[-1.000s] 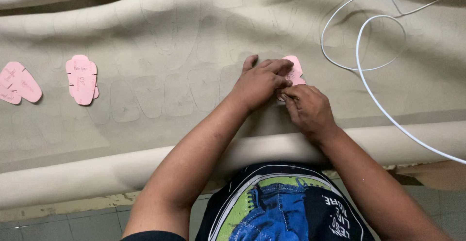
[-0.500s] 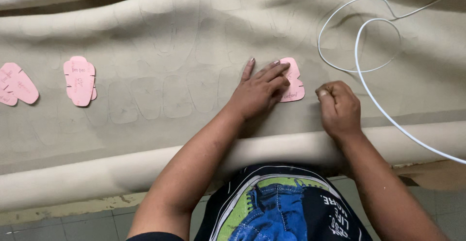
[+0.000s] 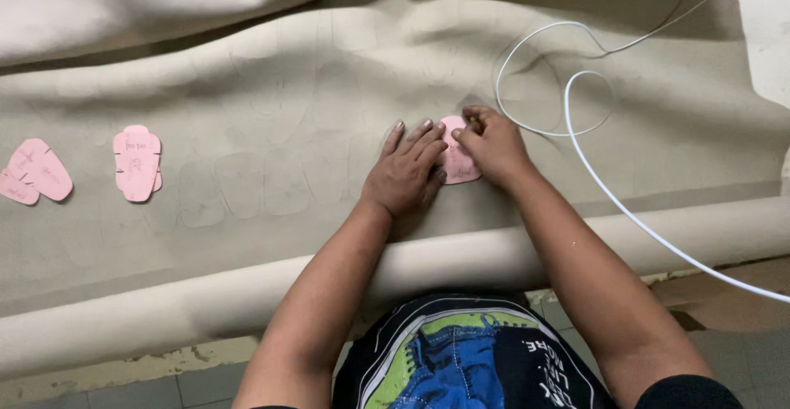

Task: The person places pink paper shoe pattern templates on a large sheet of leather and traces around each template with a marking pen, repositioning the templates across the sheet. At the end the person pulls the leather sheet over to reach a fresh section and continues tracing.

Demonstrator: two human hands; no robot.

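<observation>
A: On the beige sheet (image 3: 247, 88), we press the pink template (image 3: 457, 164) flat, left hand (image 3: 405, 177) fingers together.

B: Our right hand (image 3: 492, 144) curls at its top edge; grip unclear.

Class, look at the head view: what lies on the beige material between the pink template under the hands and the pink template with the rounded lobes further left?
Only beige material bearing faint traced outlines lies between the pink template and the lobed template.

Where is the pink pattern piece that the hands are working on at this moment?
In the head view the pink pattern piece lies right of centre on the beige fabric, between the left hand and right hand, left of the white cable.
</observation>
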